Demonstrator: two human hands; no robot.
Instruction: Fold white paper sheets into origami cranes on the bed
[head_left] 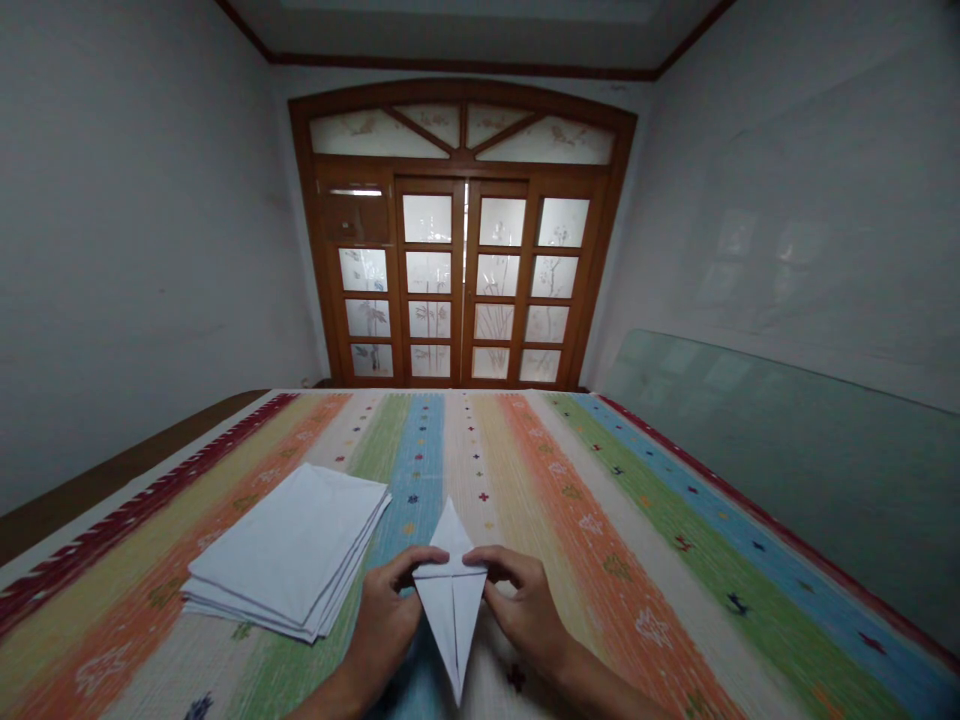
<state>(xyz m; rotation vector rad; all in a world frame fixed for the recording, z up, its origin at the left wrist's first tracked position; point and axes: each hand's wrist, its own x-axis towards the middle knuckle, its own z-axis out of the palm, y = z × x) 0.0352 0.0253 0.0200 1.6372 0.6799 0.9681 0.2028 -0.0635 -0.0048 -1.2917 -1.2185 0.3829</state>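
Head view: pointed folded paper (450, 620) is pinched at its crosswise flap by left hand (382, 620) and right hand (525, 610), on striped woven cover (600, 600). Long folds are creased; stack of folded white sheets (289, 550) lies untouched to the left.

Soft daylight is glowing through the frosted door panes (465, 280) at upper centre, while the side walls (135, 250) are falling dim and wide-angle distortion is bending the frame's edges

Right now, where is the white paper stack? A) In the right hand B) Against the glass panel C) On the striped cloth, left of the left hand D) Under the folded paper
C: the white paper stack lies on the striped cloth beside the left hand holding the folded paper.
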